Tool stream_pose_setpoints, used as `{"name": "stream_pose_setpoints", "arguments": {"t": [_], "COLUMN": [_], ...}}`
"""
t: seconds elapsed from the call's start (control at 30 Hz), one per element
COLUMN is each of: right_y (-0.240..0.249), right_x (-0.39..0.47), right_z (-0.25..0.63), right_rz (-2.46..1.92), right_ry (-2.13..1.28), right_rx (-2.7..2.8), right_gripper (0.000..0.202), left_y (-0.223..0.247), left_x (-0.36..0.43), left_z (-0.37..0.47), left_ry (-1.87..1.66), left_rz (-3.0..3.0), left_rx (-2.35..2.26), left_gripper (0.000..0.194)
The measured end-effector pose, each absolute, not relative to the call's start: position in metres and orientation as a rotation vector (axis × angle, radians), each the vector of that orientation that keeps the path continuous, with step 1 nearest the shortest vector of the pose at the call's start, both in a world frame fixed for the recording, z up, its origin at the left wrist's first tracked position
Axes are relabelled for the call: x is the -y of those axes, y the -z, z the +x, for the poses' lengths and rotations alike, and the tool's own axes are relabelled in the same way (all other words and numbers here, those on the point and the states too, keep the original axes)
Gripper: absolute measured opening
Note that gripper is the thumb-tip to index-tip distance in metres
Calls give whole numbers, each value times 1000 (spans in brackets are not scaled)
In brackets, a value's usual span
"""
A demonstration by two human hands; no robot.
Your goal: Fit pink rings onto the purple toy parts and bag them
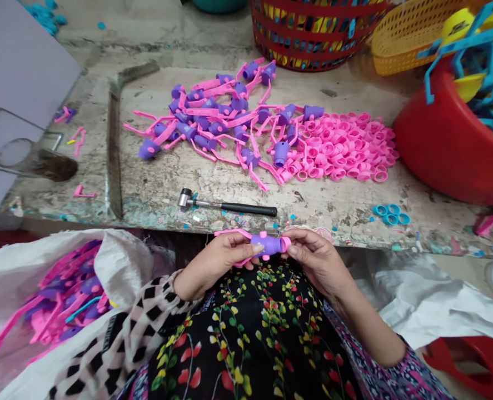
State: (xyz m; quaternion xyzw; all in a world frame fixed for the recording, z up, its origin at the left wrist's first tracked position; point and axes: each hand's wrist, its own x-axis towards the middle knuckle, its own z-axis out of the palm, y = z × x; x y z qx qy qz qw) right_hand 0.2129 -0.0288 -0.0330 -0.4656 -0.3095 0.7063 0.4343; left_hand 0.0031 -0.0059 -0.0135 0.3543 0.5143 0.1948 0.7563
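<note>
Over my lap, just in front of the table edge, my left hand (235, 250) grips a purple plastic cup-shaped piece (267, 246) with pink arms sticking out to the left. At its right end a pink ring (286, 244) is pinched in the fingers of my right hand (313, 253). The ring touches the purple mouth; how far it sits on cannot be made out. A heap of like purple-and-pink pieces (204, 119) lies on the table beyond. Right of that heap is a pile of loose pink rings (346, 145).
A hammer (246, 209) lies near the table's front edge, left of several blue rings (390, 214). A bent metal bar (113, 144) and a glass (33, 158) stand left. Red basket (313, 39), yellow basket (396, 44) and red tub (446, 150) are right. A white sack (121, 261) holds purple-and-pink pieces.
</note>
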Motion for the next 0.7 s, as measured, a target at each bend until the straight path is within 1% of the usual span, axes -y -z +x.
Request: {"name": "stream_pose_setpoints", "arguments": {"t": [0.3, 0.5, 0.7], "right_y": [37, 37, 40], "right_x": [29, 30, 31], "right_z": [211, 209, 208], "right_rz": [-1181, -1211, -1210], "right_ry": [-1702, -1629, -1608], "right_rx": [847, 920, 943], "right_gripper": [20, 20, 19], "left_y": [10, 16, 20], "left_x": [8, 11, 15], "left_z": [8, 8, 7], "left_ry": [-480, -513, -511], "left_rz": [826, 939, 1090], "left_rx": [-1162, -1224, -1301], "left_gripper": [35, 32, 34]}}
